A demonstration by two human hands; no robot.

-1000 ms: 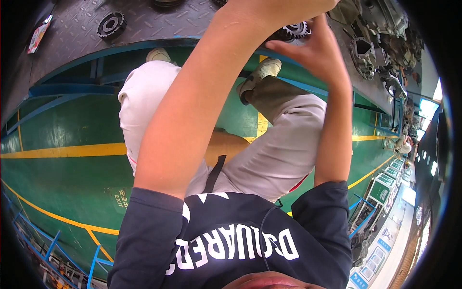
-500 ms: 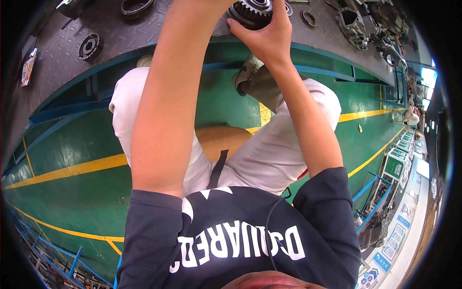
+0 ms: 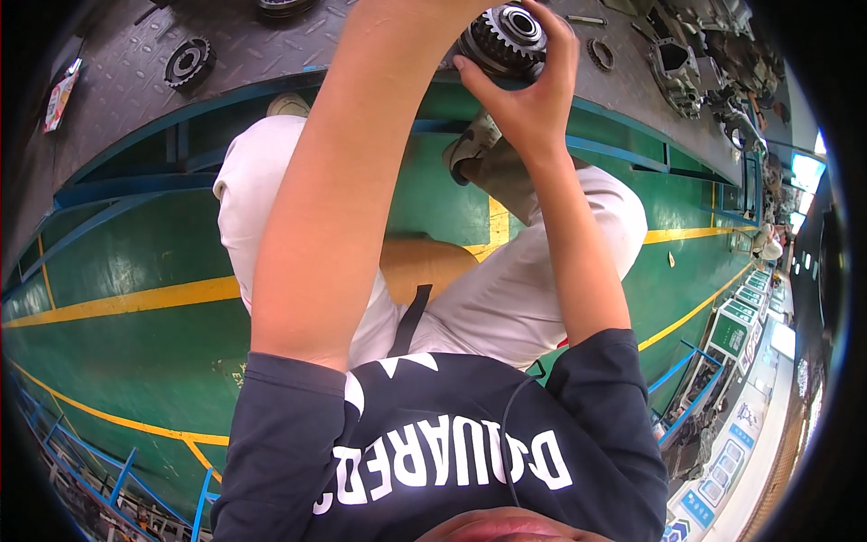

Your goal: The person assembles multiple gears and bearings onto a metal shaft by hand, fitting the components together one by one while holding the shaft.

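Note:
At the top of the head view a dark steel gear assembly (image 3: 506, 50) stands on the metal-topped table, with its toothed rings and a bright hub at its centre. My right hand (image 3: 535, 108) curves round its near right side, thumb on the left and fingers over the right, closed on it. My left forearm (image 3: 334, 172) reaches up to the far side of the same gear. Only the wrist end of my left hand (image 3: 456, 11) shows at the upper edge; its fingers are cut off from view.
A toothed ring (image 3: 189, 63) and part of another round part (image 3: 285, 5) lie left on the table (image 3: 108, 108). To the right are a small ring (image 3: 601, 54), a short rod (image 3: 587, 19) and a cast metal housing (image 3: 675, 70). A blue table frame (image 3: 262, 88) runs above my knees.
The view has shifted, so the table and its parts sit lower and the gear shows more fully. My right hand stays around the gear.

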